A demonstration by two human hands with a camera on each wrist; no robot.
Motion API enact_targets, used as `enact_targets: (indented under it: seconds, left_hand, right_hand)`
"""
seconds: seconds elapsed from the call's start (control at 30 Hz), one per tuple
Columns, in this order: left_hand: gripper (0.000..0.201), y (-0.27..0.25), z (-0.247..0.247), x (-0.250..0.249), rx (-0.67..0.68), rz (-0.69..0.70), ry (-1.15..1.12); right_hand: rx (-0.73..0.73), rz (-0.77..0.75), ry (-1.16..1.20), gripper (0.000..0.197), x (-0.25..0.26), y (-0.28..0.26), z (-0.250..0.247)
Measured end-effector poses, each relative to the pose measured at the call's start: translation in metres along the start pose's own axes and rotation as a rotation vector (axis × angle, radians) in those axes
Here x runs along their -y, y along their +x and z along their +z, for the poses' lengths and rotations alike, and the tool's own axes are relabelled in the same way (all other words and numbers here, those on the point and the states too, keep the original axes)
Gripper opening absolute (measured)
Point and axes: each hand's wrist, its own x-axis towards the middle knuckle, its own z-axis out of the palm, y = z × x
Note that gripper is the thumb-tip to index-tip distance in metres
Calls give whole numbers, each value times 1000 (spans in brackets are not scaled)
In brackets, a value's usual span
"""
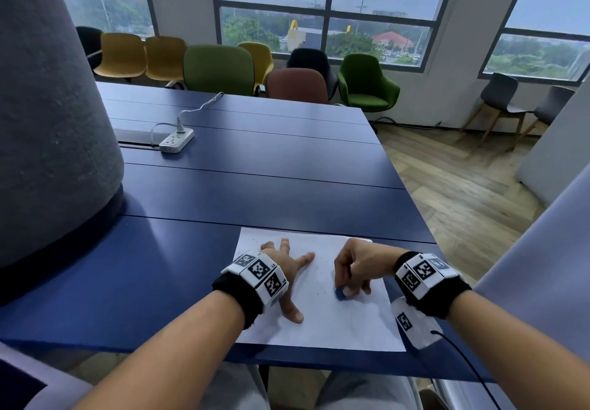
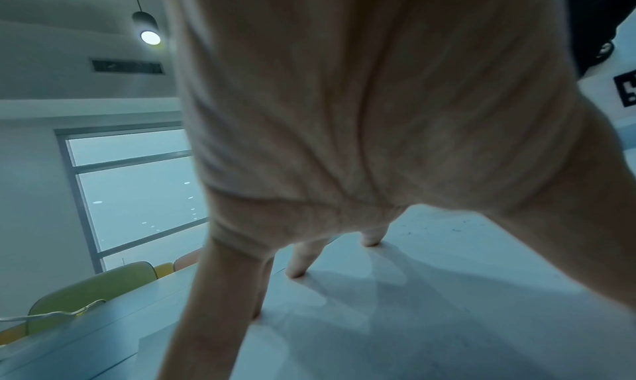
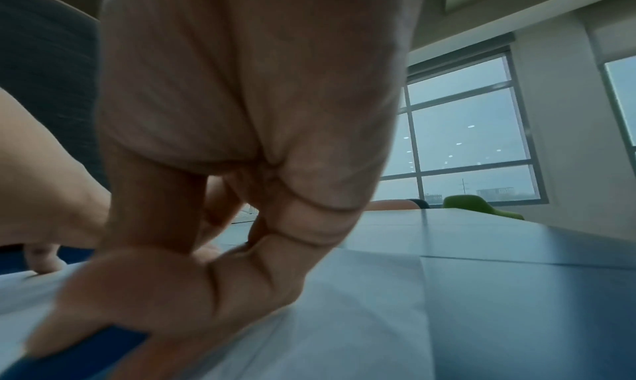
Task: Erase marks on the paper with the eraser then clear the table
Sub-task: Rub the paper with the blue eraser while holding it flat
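Observation:
A white sheet of paper [image 1: 322, 320] lies at the near right of the blue table [image 1: 255, 186], with small dark crumbs scattered over its middle. My left hand [image 1: 289, 269] rests on the sheet's left part with fingers spread and straight, the fingertips [image 2: 296, 273] pressing the paper [image 2: 430, 290]. My right hand [image 1: 354, 269] pinches a small blue eraser [image 1: 340, 294] and holds it down on the paper's right half. In the right wrist view the eraser [image 3: 79, 353] shows under the curled fingers [image 3: 193, 290], against the paper [image 3: 361, 318].
A white power strip [image 1: 176, 140] with a plugged cable lies far left on the table. A large grey padded partition [image 1: 48, 122] stands at the left edge. Coloured chairs [image 1: 220, 69] line the far side. The table's right edge drops to a wooden floor [image 1: 463, 192].

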Motion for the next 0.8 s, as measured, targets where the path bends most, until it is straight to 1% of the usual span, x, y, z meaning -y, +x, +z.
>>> enact_targets:
  seconds: [0.03,0.13,0.17,0.2,0.27,0.3,0.33,0.37,0.43,0.47,0.5,0.53,0.6,0.63,0.67,0.7,0.77,0.8]
  left_hand:
    - [130,0,0,-1,2,2,2]
    - [130,1,0,-1,1,-1,8]
    - [130,1,0,-1,0,0,11]
    - [130,2,1,-1,0,1,11]
    - [131,2,1,0,4,-2,5]
    - [131,2,1,0,9,-4,3]
    - [131,2,0,0,12,-5,1]
    - [131,2,0,0,13,-4,1]
    - [130,2,0,0,6,0,1]
    - [130,1,0,0,4,2,0]
    - [129,1,0,0,4,2,-1]
    - [130,1,0,0,3,2,0]
    - [130,0,-1,0,7,2,-1]
    - [130,0,-1,0,8,2,-4]
    - [130,-1,-1,0,9,3,-4]
    - [130,-1,0,0,8,6,-2]
    - [129,-1,0,0,2,10,3]
    - [129,-1,0,0,1,12,6]
  right_hand:
    - [-32,-3,-6,21,0,1,-1]
    - [-217,-32,47,15,1,4,1]
    - [-227,-36,61,16,0,2,4]
    - [-193,-35,62,20,-2,-2,8]
    - [-22,-16,24,28,-2,-13,12]
    - [43,1,-2,29,-2,-16,12]
    - [51,11,-17,27,-2,-16,10]
    - [6,9,-8,23,-3,-13,8]
    - [-143,-11,58,15,-4,-7,7]
    - [-185,-19,91,14,-5,-6,8]
    - [-184,-22,109,14,-7,-7,10]
    - [-145,-25,106,17,-9,-9,11]
    - [9,-11,65,23,-9,-17,14]
    - [60,-4,47,23,-8,-20,15]
    - [57,-6,47,22,-8,-19,14]
    - [6,-17,68,20,-9,-17,14]
    - [-145,-53,148,13,-14,-14,15]
    - [-184,-65,178,10,-17,-15,18]
